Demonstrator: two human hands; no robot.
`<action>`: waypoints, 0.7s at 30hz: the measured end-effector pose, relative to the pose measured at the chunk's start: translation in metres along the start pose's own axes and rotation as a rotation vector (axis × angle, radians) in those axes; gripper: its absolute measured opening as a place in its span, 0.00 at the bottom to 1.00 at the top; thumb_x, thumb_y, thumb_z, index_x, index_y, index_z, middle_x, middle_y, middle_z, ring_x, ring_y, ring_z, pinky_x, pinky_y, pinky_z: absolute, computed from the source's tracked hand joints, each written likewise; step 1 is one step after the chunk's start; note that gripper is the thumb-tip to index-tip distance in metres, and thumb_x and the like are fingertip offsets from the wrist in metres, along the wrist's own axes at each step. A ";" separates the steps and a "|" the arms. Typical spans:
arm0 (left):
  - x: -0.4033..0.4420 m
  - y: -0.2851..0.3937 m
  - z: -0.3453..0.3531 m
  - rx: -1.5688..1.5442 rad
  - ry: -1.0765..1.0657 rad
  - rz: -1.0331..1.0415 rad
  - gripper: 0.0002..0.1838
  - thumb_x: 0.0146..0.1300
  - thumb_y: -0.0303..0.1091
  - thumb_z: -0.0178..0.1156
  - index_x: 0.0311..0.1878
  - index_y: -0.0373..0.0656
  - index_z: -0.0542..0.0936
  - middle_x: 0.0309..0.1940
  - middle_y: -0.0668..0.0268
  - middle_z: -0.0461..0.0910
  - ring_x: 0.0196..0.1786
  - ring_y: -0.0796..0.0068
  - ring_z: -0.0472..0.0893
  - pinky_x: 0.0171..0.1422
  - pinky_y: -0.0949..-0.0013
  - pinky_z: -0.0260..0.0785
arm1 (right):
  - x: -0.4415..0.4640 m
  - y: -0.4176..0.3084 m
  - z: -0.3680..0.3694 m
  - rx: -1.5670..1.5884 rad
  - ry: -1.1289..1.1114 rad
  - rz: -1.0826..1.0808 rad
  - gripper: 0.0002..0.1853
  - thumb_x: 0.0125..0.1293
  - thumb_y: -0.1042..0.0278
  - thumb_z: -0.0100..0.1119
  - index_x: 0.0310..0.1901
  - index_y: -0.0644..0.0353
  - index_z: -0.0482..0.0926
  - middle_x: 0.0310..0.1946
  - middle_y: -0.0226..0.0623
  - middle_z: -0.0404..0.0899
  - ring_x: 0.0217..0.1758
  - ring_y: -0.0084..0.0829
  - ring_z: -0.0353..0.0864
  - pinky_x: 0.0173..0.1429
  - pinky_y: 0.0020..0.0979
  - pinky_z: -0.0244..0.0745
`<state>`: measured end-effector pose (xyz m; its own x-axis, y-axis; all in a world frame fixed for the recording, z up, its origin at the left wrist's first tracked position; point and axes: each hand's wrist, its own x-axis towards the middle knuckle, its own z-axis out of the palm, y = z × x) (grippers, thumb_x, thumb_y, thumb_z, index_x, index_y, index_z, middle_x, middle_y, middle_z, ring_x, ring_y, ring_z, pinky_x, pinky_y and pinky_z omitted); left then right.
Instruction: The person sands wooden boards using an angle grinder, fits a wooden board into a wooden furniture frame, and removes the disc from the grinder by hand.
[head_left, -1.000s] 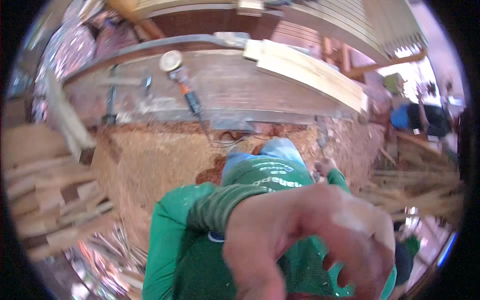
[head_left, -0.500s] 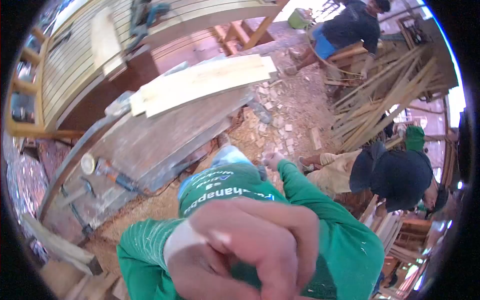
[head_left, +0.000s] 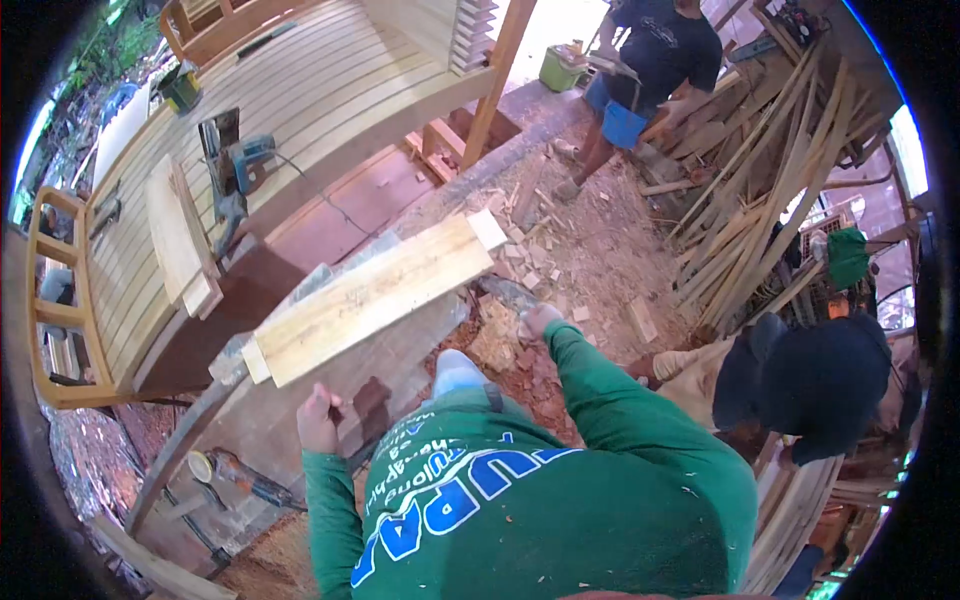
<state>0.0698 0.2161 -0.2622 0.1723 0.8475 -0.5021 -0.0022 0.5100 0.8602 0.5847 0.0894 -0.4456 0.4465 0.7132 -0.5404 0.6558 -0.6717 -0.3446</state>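
Note:
My left hand (head_left: 318, 418) hovers over the near side of the dark workbench (head_left: 225, 425), below the left end of some pale stacked planks (head_left: 370, 305). Its fingers are loosely bent, with a gap by the thumb and nothing visible between them. Beyond the bench's right end is my right hand (head_left: 543, 320), low beside a grey lump (head_left: 508, 292). Mostly its back shows; the fingers are hidden. A power tool with a round disc-like end (head_left: 245, 478) lies on the bench, left of and nearer than my left hand.
A slatted wooden bed-like frame (head_left: 330, 60) carries boards (head_left: 178, 235) and a corded blue power tool (head_left: 250, 160). Wood offcuts and shavings (head_left: 600, 215) litter the floor. One person (head_left: 660, 60) stands by piled lumber (head_left: 755, 200); another (head_left: 820, 385) bends close on my right.
My left hand, earlier large and blurred before the camera, has dropped down and left over the bench. The view has shifted. The person at the back now stands more upright.

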 end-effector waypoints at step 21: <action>0.217 -0.108 -0.266 0.576 0.605 -0.189 0.38 0.64 0.52 0.70 0.65 0.28 0.75 0.50 0.52 0.83 0.54 0.58 0.81 0.63 0.57 0.72 | 0.118 -0.151 -0.025 -0.075 0.102 0.278 0.75 0.31 0.30 0.86 0.76 0.69 0.57 0.76 0.58 0.61 0.80 0.48 0.62 0.79 0.38 0.64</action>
<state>-0.1541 0.3845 -0.4875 -0.4365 0.7718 -0.4624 0.5028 0.6355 0.5860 0.5537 0.2795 -0.4384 0.6717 0.5229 -0.5248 0.5413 -0.8300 -0.1342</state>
